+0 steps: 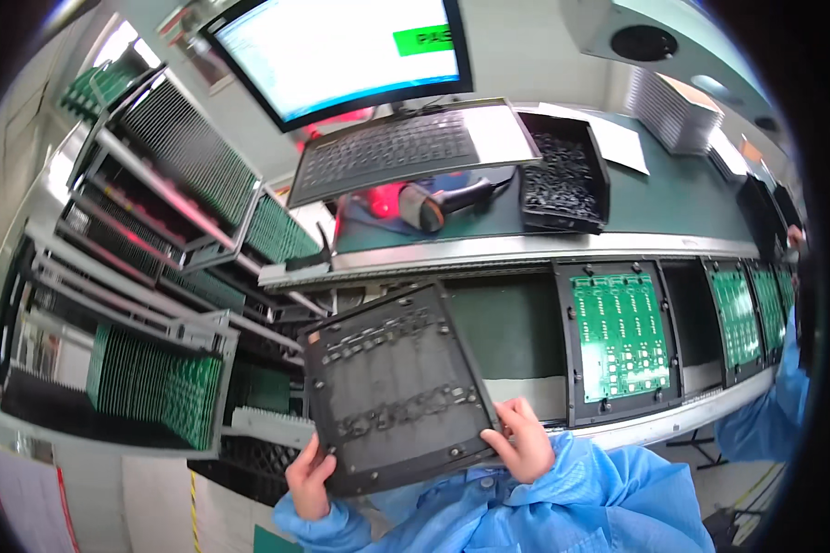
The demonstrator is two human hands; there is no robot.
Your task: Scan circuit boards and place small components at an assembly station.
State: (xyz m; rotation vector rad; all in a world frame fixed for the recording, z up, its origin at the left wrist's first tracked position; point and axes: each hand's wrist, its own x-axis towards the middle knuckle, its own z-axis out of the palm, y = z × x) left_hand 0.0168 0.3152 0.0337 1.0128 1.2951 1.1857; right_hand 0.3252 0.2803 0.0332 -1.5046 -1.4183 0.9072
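Both hands hold a dark, square carrier frame (397, 387) tilted up in front of the person, above the near edge of the conveyor line (526, 249). The left hand (310, 479) is clenched on the frame's lower left corner, thumb on the face and fingers behind; the right hand (523, 441) is grasping the lower right edge in the same way. The frame's recesses look empty, with small clips along two rows. Just to its right, a like frame carrying a green circuit panel (620, 334) lies on the belt, and more loaded frames (736, 318) follow toward another worker's blue sleeve (784, 387). To the left stands a rack of green boards (157, 382). To handle the frame well, I judge it best to keep the grip at the edges, clear of the clips, hold both corners level so it does not twist, and lower it flat rather than corner first.
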